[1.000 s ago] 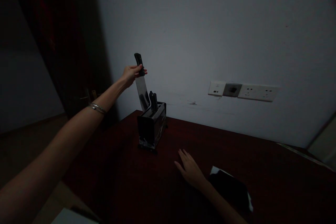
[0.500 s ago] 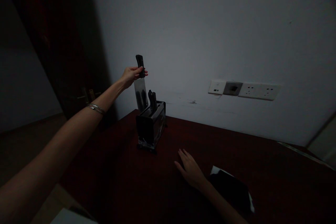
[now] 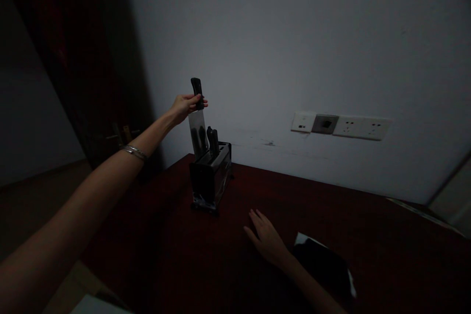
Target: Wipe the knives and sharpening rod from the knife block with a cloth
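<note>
Your left hand (image 3: 186, 104) clamps the broad knife (image 3: 196, 126) by its handle, blade down at the knife block (image 3: 211, 176); your right hand (image 3: 268, 241) lies flat on the worktop (image 3: 265, 189), thumb apart.

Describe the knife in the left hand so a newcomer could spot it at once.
On the dark red table against the wall, a dark knife block stands near the far left corner. Above it, the left hand grips one knife by its black handle. Its broad, shiny blade shows, while the neighbouring handles stand lower, untouched.
</note>
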{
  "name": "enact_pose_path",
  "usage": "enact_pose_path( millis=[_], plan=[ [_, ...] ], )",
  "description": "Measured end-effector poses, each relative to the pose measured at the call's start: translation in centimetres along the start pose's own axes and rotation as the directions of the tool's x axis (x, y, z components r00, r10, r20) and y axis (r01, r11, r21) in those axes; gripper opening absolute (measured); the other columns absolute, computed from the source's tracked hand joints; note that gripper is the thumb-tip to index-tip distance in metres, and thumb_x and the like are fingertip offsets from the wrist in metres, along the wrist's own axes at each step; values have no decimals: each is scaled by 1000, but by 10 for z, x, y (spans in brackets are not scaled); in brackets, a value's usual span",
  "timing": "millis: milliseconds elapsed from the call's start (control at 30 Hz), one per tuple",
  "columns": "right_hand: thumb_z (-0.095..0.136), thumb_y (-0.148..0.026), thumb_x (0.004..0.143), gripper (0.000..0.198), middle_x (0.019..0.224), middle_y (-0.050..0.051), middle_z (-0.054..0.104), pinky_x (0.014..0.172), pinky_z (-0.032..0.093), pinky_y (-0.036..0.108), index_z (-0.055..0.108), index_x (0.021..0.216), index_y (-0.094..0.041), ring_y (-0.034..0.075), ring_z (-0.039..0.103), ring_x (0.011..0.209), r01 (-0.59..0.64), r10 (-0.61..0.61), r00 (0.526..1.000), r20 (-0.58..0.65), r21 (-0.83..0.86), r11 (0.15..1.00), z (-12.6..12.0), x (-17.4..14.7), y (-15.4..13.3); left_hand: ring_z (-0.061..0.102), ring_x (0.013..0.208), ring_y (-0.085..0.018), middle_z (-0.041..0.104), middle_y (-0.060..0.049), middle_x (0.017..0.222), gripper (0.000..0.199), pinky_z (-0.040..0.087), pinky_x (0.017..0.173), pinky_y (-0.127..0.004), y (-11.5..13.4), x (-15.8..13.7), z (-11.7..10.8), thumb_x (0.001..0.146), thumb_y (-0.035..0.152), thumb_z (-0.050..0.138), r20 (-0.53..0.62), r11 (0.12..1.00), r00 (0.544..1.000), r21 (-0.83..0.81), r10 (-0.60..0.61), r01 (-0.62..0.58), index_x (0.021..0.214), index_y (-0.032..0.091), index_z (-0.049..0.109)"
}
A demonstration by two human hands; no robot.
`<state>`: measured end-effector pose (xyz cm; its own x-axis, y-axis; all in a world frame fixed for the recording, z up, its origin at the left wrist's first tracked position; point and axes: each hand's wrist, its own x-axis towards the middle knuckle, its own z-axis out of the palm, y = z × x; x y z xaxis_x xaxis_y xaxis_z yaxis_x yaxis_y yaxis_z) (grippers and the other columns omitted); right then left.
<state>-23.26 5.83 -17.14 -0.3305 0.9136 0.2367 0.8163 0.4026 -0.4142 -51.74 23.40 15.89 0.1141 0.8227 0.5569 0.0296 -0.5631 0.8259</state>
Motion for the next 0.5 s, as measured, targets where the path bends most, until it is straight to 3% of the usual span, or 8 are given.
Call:
enact_pose_path(
  millis=[500],
  plan=[
    [25, -57, 86, 71, 138, 13, 37, 107, 25, 41, 38, 132, -5, 26, 28, 130, -2, 2, 1000, 0, -7, 1000, 1, 1, -1, 64, 87, -19, 64, -15, 101, 23, 44, 88, -37, -3, -1, 1, 83, 28, 54, 14, 1000, 1000, 19, -22, 22, 91, 8, 61]
  ],
)
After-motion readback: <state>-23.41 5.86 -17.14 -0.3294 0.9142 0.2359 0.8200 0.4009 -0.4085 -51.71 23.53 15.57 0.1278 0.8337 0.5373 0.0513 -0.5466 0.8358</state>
